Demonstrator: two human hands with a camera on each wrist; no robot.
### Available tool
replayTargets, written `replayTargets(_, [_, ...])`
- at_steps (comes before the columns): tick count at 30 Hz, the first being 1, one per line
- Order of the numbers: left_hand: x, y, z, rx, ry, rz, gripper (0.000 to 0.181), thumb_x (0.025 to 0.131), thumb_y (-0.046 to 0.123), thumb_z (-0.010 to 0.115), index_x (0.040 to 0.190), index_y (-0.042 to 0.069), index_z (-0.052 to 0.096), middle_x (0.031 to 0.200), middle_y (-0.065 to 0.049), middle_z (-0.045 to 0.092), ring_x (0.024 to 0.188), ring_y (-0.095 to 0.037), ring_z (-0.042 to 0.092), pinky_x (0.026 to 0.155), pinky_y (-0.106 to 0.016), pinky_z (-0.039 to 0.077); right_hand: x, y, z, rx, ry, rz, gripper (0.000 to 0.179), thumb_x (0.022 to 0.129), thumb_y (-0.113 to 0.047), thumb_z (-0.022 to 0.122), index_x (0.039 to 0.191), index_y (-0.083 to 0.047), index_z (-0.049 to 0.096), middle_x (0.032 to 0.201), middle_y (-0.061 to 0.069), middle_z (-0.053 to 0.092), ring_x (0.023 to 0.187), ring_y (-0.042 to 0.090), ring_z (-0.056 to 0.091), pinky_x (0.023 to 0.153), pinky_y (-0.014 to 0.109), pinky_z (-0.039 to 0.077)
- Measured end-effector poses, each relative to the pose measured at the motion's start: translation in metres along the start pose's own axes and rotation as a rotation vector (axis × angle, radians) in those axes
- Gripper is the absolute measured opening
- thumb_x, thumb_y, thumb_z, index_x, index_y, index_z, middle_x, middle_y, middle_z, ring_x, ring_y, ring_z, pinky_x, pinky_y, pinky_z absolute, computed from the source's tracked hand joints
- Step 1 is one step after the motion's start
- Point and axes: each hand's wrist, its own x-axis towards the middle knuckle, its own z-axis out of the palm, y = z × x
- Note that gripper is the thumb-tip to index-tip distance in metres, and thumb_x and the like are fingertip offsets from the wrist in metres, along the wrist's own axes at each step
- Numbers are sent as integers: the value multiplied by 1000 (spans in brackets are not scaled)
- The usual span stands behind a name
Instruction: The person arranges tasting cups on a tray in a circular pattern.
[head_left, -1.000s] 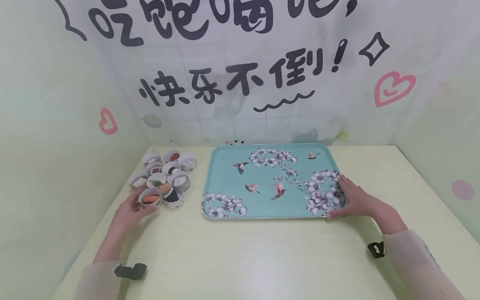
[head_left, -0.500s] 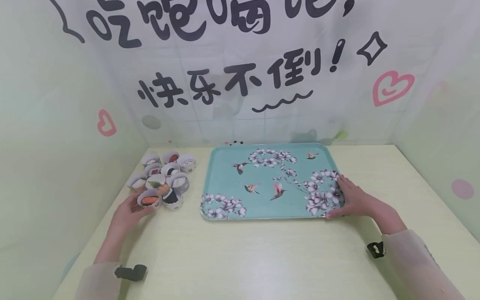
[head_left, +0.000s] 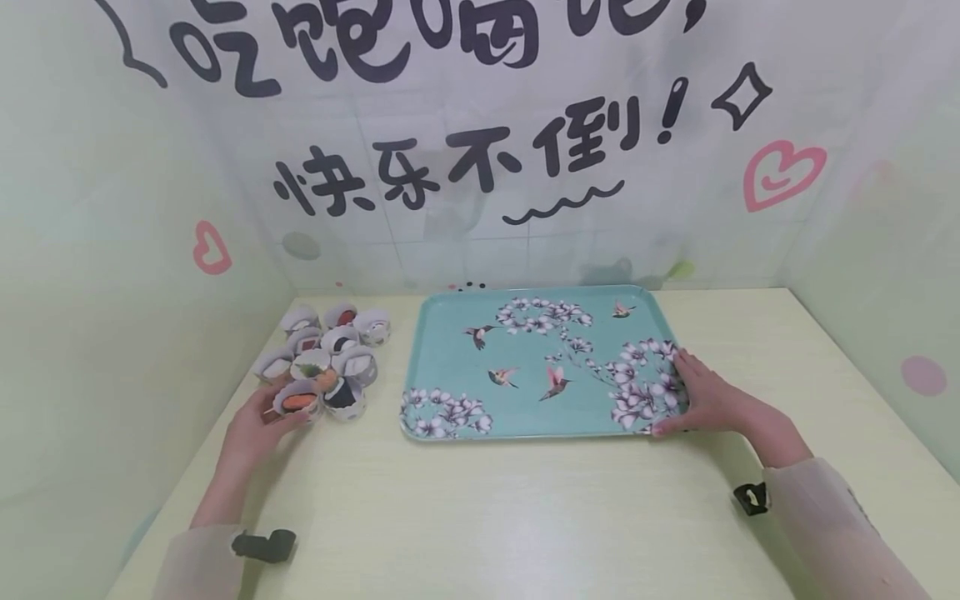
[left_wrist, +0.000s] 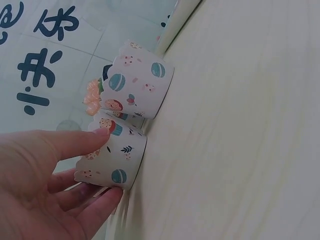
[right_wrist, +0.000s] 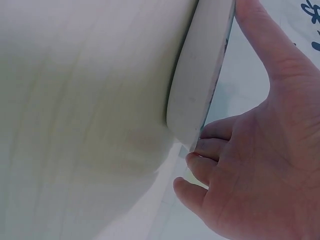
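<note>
A printed paper baking cup [left_wrist: 115, 159] with an orange sushi-like piece [head_left: 299, 402] in it stands at the front left of a cup cluster. My left hand [head_left: 255, 429] holds this cup, thumb on one side and fingers on the other; some fingers are partly hidden behind it. A second printed cup [left_wrist: 137, 82] stands right beside it. The light blue rectangular tray [head_left: 465, 367], patterned with flowers and birds, lies flat on the table. My right hand [head_left: 716, 404] touches the tray's near right corner, thumb at the front edge and relaxed fingers along the right edge.
Several more paper cups [head_left: 356, 364] with sushi-like pieces crowd the table's back left. The pale table [head_left: 487, 517] runs back to a printed wall [head_left: 465, 242], with side walls left and right. A dark band [head_left: 266, 546] sits at the left sleeve.
The head view has shifted slightly. Both hands stay at the same places, the left at the cup and the right at the tray corner; cups and tray look unmoved.
</note>
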Motion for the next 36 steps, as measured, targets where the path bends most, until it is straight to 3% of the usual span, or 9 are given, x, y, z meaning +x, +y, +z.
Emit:
replayTargets(4, [-1, 0, 1, 7, 22, 8, 78, 91, 33, 73, 154, 6, 35, 158, -24, 35, 127, -45, 52, 71, -1, 42, 0, 0, 0, 12, -5, 2, 132, 69, -46, 88, 147, 23, 7, 155, 46, 4, 143, 62, 7, 116, 72, 16])
replayTargets(9, [-2, 1, -1, 21, 24, -24, 78, 93, 35, 71, 155, 7, 33, 157, -24, 36, 125, -41, 53, 71, -4, 43, 0, -1, -1, 20, -8, -1, 132, 70, -45, 88, 148, 23, 6, 155, 46, 3, 144, 62, 6, 116, 72, 16])
replayTargets(27, [-9, -5, -11, 56, 33, -94, 77, 96, 43, 64, 150, -4, 35, 150, -33, 40, 129, -49, 49, 69, -7, 42, -1, -3, -1, 40, -17, -8, 133, 69, -44, 89, 147, 24, 6, 154, 47, 2, 143, 62, 4, 116, 72, 14])
replayTargets(30, [-11, -3, -15, 59, 44, -119, 79, 95, 45, 63, 150, -3, 34, 149, -33, 40, 131, -49, 48, 75, -16, 47, -1, -3, -1, 39, -12, -9, 133, 69, -44, 89, 147, 25, 6, 154, 48, 1, 143, 62, 4, 116, 72, 14])
replayTargets(36, [-13, -1, -21, 74, 48, -137, 81, 96, 49, 60, 151, -4, 31, 149, -35, 39, 132, -51, 46, 94, -47, 50, -1, -2, -1, 37, -12, -9, 133, 69, -44, 89, 147, 24, 6, 154, 47, 1, 143, 62, 4, 116, 72, 14])
